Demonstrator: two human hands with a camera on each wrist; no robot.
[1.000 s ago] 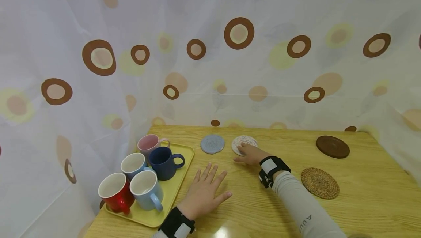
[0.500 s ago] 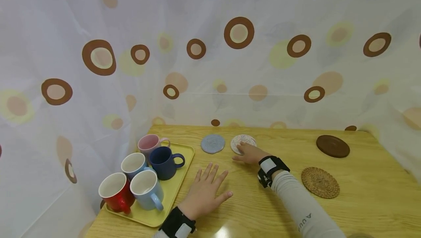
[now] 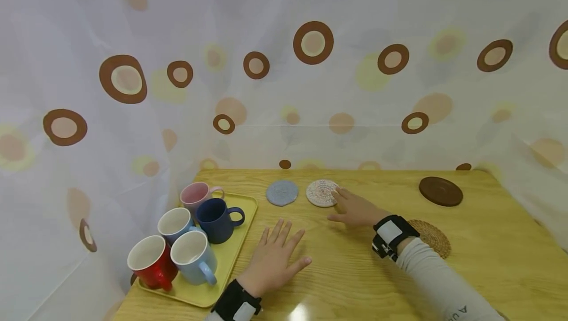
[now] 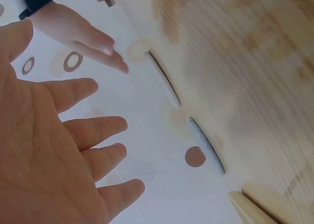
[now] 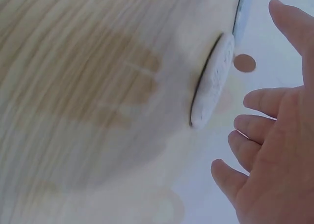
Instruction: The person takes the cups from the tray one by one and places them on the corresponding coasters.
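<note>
Head view first: spotted dark letters (image 3: 458, 313) on the pale right sleeve (image 3: 441, 281), read something like an A and maybe a U, then lost the rest off the bottom edge. Saw the right hand (image 3: 357, 208) loosely spread, gripping nothing, overlapping the right rim of the speckled white coaster (image 3: 320, 193), itself flat on the wooden table (image 3: 355, 281) just right of the blue-grey coaster (image 3: 282, 193). Checked the left wrist view and caught a gap between the right fingertips (image 4: 120, 65) and that speckled coaster. Got it edge-on and kinda washed out in the right wrist view.

Found the left hand (image 3: 272, 264) fanned wide, back up, holding nothing, near the yellow tray (image 3: 241, 225); honestly couldn't tell hovering from touching the wood.

Only partly saw the woven mat (image 3: 432, 237), blocked by the right wrist strap (image 3: 395, 234) and sleeve. Got the dark brown disc (image 3: 441, 191) whole, farther back.

Counted five on the tray: red mug (image 3: 153, 269), front light-blue mug (image 3: 193, 264), rear blue mug (image 3: 174, 221) with its handle half hidden, navy mug (image 3: 215, 226), pink mug (image 3: 194, 194) partly behind navy. Couldn't identify the cropped pale edge (image 4: 247, 208) low in the left wrist view.
</note>
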